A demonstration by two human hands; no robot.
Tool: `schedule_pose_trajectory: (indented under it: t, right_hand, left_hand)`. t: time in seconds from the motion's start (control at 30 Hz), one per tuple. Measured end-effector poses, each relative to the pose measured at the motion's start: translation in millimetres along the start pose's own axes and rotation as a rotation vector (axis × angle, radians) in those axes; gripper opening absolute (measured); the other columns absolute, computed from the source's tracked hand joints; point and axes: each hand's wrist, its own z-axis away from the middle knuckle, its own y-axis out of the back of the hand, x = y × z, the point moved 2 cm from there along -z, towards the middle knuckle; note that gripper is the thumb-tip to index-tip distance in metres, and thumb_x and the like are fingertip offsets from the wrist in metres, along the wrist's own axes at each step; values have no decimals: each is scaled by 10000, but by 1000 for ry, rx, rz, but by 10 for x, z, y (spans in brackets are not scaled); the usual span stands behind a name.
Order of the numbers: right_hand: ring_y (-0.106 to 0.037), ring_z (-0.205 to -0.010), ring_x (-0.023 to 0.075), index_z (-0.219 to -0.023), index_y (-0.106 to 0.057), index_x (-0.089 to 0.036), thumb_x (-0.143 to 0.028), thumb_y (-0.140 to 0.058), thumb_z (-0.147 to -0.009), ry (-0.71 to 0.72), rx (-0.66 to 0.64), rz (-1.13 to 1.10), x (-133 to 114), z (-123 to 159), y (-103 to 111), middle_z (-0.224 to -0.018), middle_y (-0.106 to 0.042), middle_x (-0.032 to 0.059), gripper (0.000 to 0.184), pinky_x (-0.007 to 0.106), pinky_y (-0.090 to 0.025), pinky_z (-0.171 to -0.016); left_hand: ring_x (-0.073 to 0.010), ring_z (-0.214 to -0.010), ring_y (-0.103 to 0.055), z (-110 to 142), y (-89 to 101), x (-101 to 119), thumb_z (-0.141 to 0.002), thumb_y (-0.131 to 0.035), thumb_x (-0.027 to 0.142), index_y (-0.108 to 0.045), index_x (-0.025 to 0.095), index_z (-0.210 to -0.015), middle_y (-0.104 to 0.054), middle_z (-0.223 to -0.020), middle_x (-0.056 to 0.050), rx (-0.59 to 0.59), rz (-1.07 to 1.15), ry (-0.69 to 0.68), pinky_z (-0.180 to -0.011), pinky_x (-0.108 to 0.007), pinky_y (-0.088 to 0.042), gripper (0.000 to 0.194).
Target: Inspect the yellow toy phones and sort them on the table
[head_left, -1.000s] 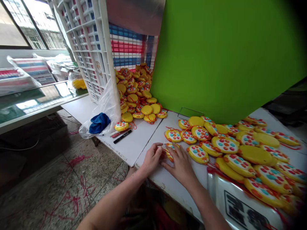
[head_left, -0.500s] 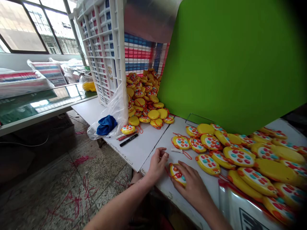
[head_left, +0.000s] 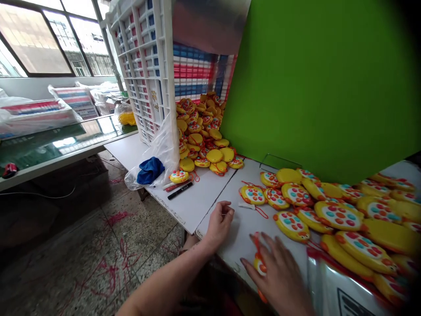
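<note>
My right hand [head_left: 278,272] lies over a yellow oval toy [head_left: 259,266] with coloured dots and a red cord, at the table's near edge. Its thumb and fingers reach round the toy, hiding most of it; the hand is slightly blurred. To the left, my left hand [head_left: 221,224] rests at the table edge, fingers loosely curled and apart from the thumb, with nothing seen in it. Beyond the hands lies a small white piece [head_left: 246,206] with a red cord loop. Several similar dotted toys [head_left: 292,226] are spread and stacked to the right.
A white plastic crate [head_left: 158,79] on its side spills a heap of yellow toys [head_left: 213,156]. Near it lie a blue cloth [head_left: 150,170], a black marker [head_left: 180,190] and clear plastic film. A large green panel [head_left: 322,87] stands behind. A clear bag [head_left: 332,285] lies front right.
My right hand has shifted right and nearer with the toy, which is now more covered and turned. The left hand has hardly moved. The view has swung slightly left.
</note>
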Motion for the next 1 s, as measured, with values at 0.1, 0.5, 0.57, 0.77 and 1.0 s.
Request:
schedule_pose_trajectory:
  t: [0.1, 0.5, 0.57, 0.77, 1.0]
  right_hand:
    - [-456, -1162, 410, -1117, -606, -213, -485, -567, -775, 13, -27, 51, 1, 61, 58, -1265, -515, 149, 439, 553, -442, -860]
    - [-576, -1044, 383, -1243, -538, -190, -437, -591, -742, -13, -100, 59, 39, 374, -22, -1292, -508, 185, 561, 472, -546, -734]
    - [-643, -936, 289, -1204, -563, -227, -377, -570, -760, 23, -144, -45, 101, 233, 130, -1170, -615, 126, 469, 389, -565, -711]
    - [-495, -1192, 285, -1310, -455, -247, -431, -522, -815, -119, 98, -260, 165, -374, 888, -1329, -500, 84, 532, 418, -450, -949]
    - [-592, -969, 273, -1207, -535, -241, -411, -559, -796, 113, 87, -147, -48, -208, 435, -1157, -591, 102, 445, 392, -498, -777]
  left_hand:
    - [-106, -726, -471, 1, 7, -21, -858, -476, 260, -472, 159, -1094, -530, -826, -16, 1, 15, -1, -685, -242, -394, 257]
    - [-104, -703, -513, -17, -23, -64, -838, -448, 199, -456, 159, -1066, -538, -755, 7, -58, 46, 27, -679, -240, -405, 232]
    - [-104, -700, -515, -16, -22, -58, -837, -444, 195, -457, 159, -1063, -536, -748, 9, -62, 44, 28, -680, -242, -406, 229]
    - [-101, -691, -510, 1, -29, -17, -832, -438, 183, -478, 167, -1048, -528, -716, 17, -93, -18, 25, -673, -232, -401, 221]
    - [-101, -666, -500, 1, -30, 15, -814, -444, 173, -493, 166, -1017, -536, -685, 26, -129, -70, 37, -656, -225, -396, 210]
